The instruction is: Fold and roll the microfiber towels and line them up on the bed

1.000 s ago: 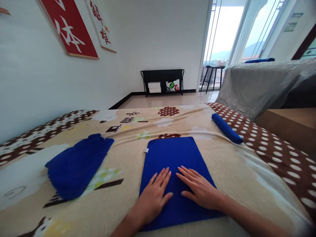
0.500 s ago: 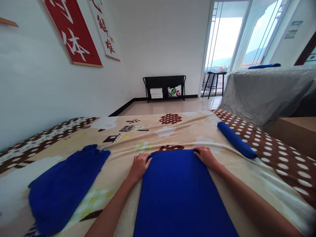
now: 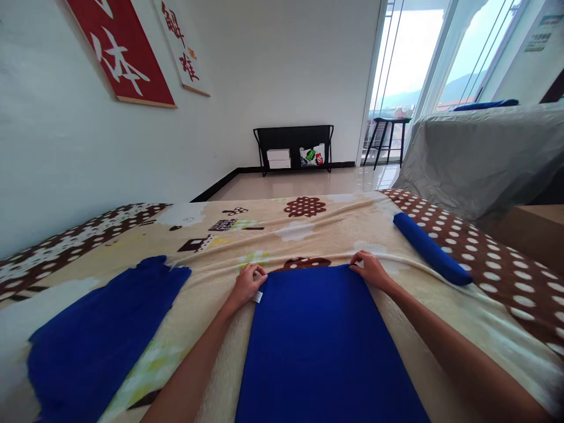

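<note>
A folded blue cloth (image 3: 321, 346) lies flat in front of me, its far edge running between my two hands. My left hand (image 3: 249, 283) pinches the far left corner, thumb and fingers together. A small white label (image 3: 257, 297) pokes out from the cloth's left edge just below that hand. At the far right corner, my right hand (image 3: 369, 269) has thumb and fingertips closed on the fabric. Off to the left a second blue cloth (image 3: 106, 335) is spread out loosely with uneven edges. To the right rests a tightly rolled blue cloth (image 3: 432, 249).
Everything lies on a patterned beige blanket (image 3: 211, 376) with brown dotted borders. Beyond it stands a low black rack (image 3: 293, 138) against the wall. A plastic-covered piece of furniture (image 3: 476, 158) is at right, with a cardboard box (image 3: 540, 235) nearby and a dark stool (image 3: 390, 126) behind.
Both hands have gone from lying over the far corners to pinching them. The white label has come into sight by my left hand. My view has tilted slightly down.
</note>
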`<state>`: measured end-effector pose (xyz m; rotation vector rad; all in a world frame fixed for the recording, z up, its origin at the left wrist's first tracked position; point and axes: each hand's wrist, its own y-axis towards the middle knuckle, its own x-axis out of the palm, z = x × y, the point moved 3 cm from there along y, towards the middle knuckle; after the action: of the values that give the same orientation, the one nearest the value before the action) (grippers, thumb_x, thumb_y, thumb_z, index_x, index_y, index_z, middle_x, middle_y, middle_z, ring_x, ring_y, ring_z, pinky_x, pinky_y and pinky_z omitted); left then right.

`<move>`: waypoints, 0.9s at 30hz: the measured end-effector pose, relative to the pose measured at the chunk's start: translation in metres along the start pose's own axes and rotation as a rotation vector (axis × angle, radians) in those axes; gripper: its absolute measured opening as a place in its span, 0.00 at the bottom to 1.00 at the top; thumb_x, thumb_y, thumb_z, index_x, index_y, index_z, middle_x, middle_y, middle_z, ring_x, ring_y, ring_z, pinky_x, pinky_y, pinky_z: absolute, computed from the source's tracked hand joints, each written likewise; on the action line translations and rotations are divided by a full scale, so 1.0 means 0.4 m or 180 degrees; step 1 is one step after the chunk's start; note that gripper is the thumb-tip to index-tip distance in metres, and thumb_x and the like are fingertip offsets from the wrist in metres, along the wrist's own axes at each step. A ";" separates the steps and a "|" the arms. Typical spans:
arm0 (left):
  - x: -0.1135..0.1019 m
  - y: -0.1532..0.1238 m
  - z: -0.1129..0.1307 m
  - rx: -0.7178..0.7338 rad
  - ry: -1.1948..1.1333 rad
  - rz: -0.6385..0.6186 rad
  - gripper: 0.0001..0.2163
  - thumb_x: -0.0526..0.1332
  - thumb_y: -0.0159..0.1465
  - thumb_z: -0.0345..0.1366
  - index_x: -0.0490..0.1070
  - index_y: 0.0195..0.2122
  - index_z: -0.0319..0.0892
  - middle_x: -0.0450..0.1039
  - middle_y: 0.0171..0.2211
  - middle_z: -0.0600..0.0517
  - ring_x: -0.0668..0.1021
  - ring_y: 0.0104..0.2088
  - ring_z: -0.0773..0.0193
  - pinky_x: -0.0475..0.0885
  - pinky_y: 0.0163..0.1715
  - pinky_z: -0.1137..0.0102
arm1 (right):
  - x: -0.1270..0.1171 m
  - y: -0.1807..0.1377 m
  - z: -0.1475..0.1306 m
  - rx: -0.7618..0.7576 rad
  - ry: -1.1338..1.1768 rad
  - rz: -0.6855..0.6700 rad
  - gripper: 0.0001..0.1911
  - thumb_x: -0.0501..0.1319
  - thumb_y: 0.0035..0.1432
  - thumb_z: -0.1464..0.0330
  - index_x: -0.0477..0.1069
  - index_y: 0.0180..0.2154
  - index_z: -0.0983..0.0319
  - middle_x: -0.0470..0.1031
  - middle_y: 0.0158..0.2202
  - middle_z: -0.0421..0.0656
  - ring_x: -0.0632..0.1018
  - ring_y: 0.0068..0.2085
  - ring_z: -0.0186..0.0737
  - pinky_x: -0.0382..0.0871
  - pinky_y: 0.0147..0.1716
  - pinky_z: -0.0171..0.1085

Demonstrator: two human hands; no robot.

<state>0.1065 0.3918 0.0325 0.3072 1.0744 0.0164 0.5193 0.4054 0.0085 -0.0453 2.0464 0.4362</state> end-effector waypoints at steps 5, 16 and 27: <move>0.003 0.010 0.003 -0.0136 0.0148 0.0028 0.08 0.61 0.66 0.38 0.71 0.37 0.38 0.74 0.39 0.51 0.76 0.39 0.63 0.73 0.42 0.62 | -0.001 0.001 -0.009 0.0105 -0.0096 0.0143 0.12 0.61 0.63 0.61 0.72 0.38 0.64 0.73 0.41 0.43 0.74 0.45 0.39 0.69 0.48 0.44; 0.037 -0.070 0.242 0.0568 0.0806 -0.0091 0.20 0.48 0.69 0.32 0.63 0.61 0.45 0.63 0.64 0.46 0.63 0.63 0.55 0.55 0.62 0.57 | 0.017 -0.047 -0.210 -0.0462 -0.0243 -0.0020 0.21 0.48 0.67 0.64 0.67 0.58 0.58 0.66 0.61 0.47 0.65 0.62 0.46 0.54 0.62 0.48; 0.046 -0.166 0.133 0.0253 0.1142 -0.0417 0.29 0.43 0.71 0.51 0.49 0.69 0.44 0.49 0.70 0.46 0.54 0.69 0.55 0.49 0.66 0.49 | 0.021 -0.146 -0.128 -0.0212 -0.0498 -0.0564 0.38 0.39 0.67 0.46 0.48 0.69 0.60 0.46 0.70 0.48 0.50 0.70 0.44 0.43 0.68 0.51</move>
<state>0.1524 0.3186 0.0230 0.3118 1.4524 -0.0918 0.4843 0.3355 0.0067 -0.2244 1.8556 0.3844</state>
